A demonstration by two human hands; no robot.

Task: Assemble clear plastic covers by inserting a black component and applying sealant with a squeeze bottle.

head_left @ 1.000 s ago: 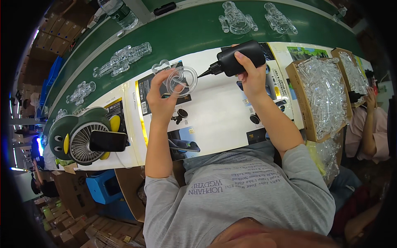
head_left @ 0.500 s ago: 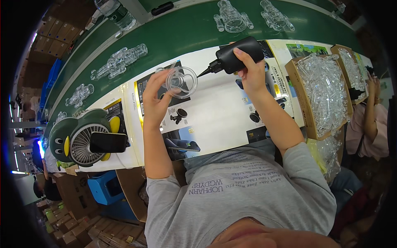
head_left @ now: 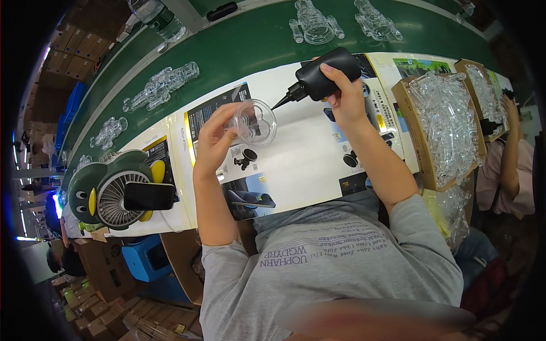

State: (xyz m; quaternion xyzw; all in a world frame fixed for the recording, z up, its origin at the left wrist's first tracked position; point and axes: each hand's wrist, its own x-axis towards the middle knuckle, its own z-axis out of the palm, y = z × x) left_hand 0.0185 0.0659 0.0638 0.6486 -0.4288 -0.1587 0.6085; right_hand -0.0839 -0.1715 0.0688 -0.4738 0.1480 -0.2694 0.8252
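Between the fingers of my left hand (head_left: 215, 135) is a clear round plastic part (head_left: 270, 126), its ring-shaped rim facing right. My right hand (head_left: 347, 98) is wrapped round a black squeeze bottle (head_left: 329, 73) held tilted. Its thin pointed nozzle (head_left: 282, 102) points down and left, with the tip right by the upper right of the clear rim. I cannot tell whether the tip touches it. Both hands are above a white printed sheet (head_left: 296, 165) on the table.
Clear plastic assemblies (head_left: 162, 85) stand along the green table (head_left: 244, 42). A cardboard box (head_left: 418, 142) of clear parts is at right, with a smaller one beyond near another person's arm (head_left: 510, 131). At left are a penguin-shaped fan (head_left: 108, 193), a phone (head_left: 149, 196) and a water bottle (head_left: 156, 20).
The clear part has turned in my left hand, and its rim has shifted slightly right and down. The squeeze bottle has stayed almost in place.
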